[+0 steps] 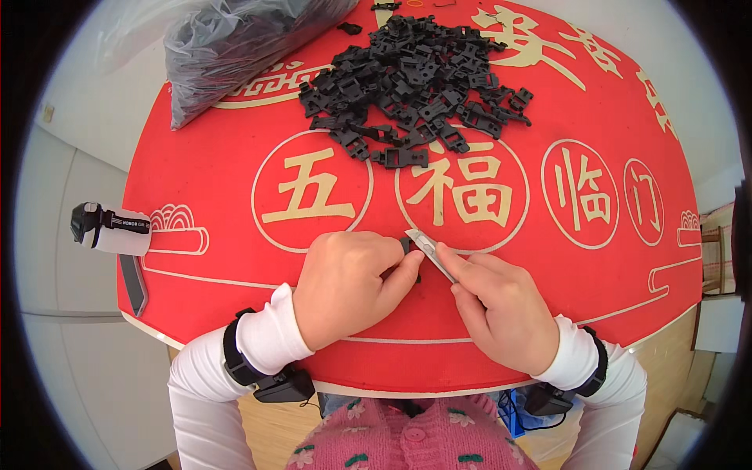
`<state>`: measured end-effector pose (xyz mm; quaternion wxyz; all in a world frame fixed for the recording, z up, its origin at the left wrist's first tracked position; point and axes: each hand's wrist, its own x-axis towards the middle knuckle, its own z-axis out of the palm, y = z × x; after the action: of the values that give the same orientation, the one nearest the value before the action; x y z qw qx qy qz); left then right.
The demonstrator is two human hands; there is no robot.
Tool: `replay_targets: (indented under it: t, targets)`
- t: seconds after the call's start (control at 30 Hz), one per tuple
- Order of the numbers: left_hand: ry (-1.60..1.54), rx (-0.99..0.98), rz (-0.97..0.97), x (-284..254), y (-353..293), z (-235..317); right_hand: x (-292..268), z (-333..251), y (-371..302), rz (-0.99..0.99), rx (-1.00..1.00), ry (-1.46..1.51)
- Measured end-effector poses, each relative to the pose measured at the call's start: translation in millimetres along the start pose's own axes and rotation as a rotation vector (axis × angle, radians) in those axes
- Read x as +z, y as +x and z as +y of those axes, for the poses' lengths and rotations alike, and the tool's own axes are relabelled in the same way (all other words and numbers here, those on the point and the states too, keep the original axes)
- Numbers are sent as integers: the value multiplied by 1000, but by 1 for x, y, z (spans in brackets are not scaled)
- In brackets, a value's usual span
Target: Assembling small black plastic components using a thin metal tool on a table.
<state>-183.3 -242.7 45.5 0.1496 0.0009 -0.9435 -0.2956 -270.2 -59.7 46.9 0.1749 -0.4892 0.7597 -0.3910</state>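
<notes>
Close in front of me, my left hand (352,274) is closed, pinching a small black plastic part (406,244) between thumb and forefinger. Most of that part is hidden behind the fingers. My right hand (505,309) grips a grey utility knife (432,254), its tip angled up and left against or very near the black part; I cannot tell whether it touches. Farther off lies a large heap of similar black plastic parts (407,74), spread loosely over the red tablecloth (470,325).
A clear plastic bag (227,55) of dark contents sits at the far left. On the left edge are a white bottle with a black lid (117,229) and a dark flat object (134,284). A chair (713,254) stands beyond the table's right side.
</notes>
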Motion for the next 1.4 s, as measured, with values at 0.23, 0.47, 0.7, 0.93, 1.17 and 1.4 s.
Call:
replay_targets:
  t: [0.23,0.47,0.7,0.93,1.17,1.4]
  targets:
    - [0,12,12,1,0,0,-2,-1,0,-21,8,3]
    - [8,1,0,1,-1,-1,-2,3,1,-40,-4,41]
    - [41,21,-12,-2,-1,1,-5,18,5,1,-111,236]
    - [125,75,-50,-6,-5,3,-33,15,13,-143,511,1029]
    - [156,147,-113,-10,-3,4,-32,18,15,44,363,1075]
    - [267,67,77,-20,9,1,-29,20,13,61,317,1050]
